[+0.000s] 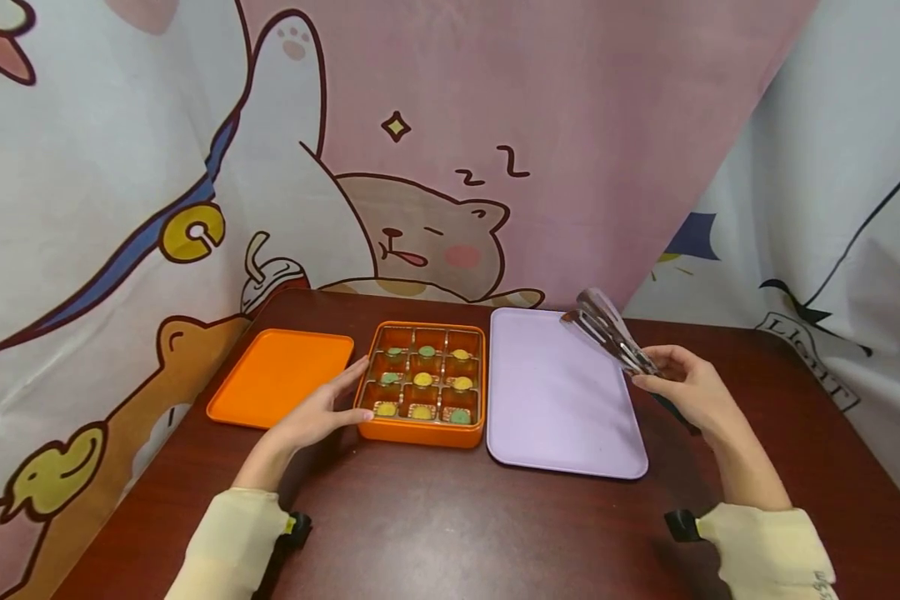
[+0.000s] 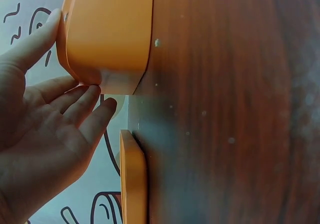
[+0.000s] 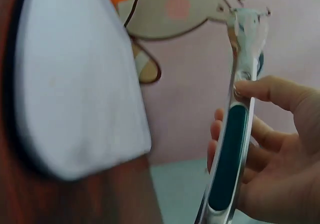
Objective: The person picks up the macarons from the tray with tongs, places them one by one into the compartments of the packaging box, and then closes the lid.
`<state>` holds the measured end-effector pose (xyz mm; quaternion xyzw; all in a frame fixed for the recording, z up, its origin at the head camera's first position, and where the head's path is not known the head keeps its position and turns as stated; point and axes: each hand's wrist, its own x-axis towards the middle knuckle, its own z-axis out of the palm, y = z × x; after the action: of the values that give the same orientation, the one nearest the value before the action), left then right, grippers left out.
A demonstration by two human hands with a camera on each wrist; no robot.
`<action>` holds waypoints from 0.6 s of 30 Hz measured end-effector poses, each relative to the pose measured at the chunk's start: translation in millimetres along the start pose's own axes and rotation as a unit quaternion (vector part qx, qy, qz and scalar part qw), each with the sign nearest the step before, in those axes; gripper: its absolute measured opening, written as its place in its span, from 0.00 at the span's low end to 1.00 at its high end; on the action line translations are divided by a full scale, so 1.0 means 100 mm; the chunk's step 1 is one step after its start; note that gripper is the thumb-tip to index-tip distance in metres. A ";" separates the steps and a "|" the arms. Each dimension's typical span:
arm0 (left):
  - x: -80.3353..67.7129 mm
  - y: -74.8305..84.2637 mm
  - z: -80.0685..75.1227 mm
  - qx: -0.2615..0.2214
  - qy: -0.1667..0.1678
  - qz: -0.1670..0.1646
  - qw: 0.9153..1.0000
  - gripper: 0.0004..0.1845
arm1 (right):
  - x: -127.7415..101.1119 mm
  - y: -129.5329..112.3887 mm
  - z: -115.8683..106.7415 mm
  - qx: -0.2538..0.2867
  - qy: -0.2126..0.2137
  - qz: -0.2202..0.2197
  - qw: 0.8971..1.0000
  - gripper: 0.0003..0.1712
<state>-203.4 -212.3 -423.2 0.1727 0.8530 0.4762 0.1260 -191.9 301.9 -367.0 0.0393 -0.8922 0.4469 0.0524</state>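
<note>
Fingers of the right hand curl round the handle of a pair of metal tongs, thumb on top and the rest underneath, gripping near the back end where the dark inlay runs along the arm; the wrist view shows that inlay sitting right against the fingers. The tongs look stiff and light, with smooth polished metal that could slip, so the inlaid stretch seems the sensible place to hold, and it leaves the springy arms free to squeeze. Their tips stand raised above the far right corner of the lilac tray, not touching it. The left hand lies open with straight fingers, its fingertips resting against the near left corner of the orange box, steadying it rather than clasping it. The box sits on the worktop just left of the lilac tray, nearly touching it, and is divided into nine compartments, each holding a small round sweet in green or yellow. These look small, soft and easily dented, so a gentle pinch across the sides would likely suit them better than a hard squeeze. An orange lid lies flat just left of the box, with a narrow gap between them. A cartoon-printed cloth hangs behind the worktop.
</note>
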 end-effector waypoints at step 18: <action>0.00 0.02 0.00 0.005 -0.004 -0.008 1.000 0.46 | -0.21 0.88 -0.31 -0.039 -0.102 0.081 0.991 0.30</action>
<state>-202.6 -211.5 -422.0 0.1684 0.8562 0.4704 0.1320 -179.4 379.7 -421.4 0.0104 -0.9097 0.4085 -0.0735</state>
